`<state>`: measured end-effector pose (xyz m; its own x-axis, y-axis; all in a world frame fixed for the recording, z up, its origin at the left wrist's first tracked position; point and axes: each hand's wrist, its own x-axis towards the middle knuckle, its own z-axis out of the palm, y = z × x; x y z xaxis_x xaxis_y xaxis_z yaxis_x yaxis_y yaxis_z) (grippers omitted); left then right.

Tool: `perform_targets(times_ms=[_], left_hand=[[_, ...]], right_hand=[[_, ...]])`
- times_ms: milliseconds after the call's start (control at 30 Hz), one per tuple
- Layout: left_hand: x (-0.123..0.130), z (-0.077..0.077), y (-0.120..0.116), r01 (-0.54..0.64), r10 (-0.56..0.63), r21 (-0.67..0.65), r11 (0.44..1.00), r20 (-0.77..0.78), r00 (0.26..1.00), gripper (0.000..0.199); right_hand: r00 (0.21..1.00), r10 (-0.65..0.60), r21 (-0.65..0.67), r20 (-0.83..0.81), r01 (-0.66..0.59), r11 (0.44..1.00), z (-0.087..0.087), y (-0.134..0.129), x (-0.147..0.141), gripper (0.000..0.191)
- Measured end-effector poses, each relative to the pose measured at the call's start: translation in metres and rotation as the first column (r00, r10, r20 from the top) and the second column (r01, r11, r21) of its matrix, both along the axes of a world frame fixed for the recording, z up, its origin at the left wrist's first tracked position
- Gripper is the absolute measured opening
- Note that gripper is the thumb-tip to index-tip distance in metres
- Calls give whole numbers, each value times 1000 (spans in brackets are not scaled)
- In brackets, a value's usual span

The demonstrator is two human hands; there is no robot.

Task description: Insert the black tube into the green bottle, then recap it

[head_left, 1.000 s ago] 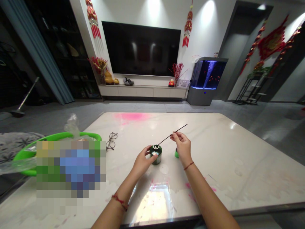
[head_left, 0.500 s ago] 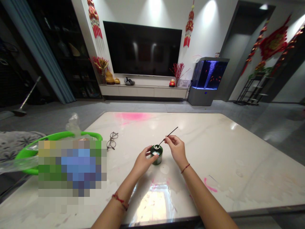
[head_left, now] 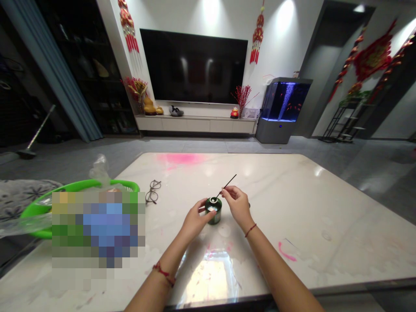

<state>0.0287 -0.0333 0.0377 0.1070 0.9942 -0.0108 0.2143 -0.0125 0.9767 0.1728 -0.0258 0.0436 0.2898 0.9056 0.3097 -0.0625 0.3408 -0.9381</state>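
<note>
A small dark green bottle with a white-ringed opening stands on the pale marble table. My left hand is wrapped round it from the left, thumb across its front. Just right of the bottle, my right hand pinches a thin black stick. The stick slants down to the left, its lower end at the bottle's opening; whether the tip is inside is too small to tell. Something small and dark shows behind the right hand, mostly hidden.
Eyeglasses lie left of the bottle. At the table's left is a green basket with plastic bags, partly blurred out. Pink stains mark the tabletop. Beyond the table are a TV cabinet and a lit fish tank.
My right hand has moved slightly left with the stick, whose upper end is now lower and further left. A small dark thing now shows behind that hand. My left hand and the bottle stay put.
</note>
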Motion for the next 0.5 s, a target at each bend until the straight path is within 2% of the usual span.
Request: perform_targets(times_ms=[200, 500], left_hand=[[0, 3, -1, 3, -3, -4, 1000, -11, 1000, 51], [-1, 4, -2, 36, -36, -3, 999, -31, 999, 61]], right_hand=[[1000, 10, 3, 24, -11, 1000, -3, 2, -1, 20], [999, -7, -10, 36, 7, 1000, -1, 2, 1, 20]])
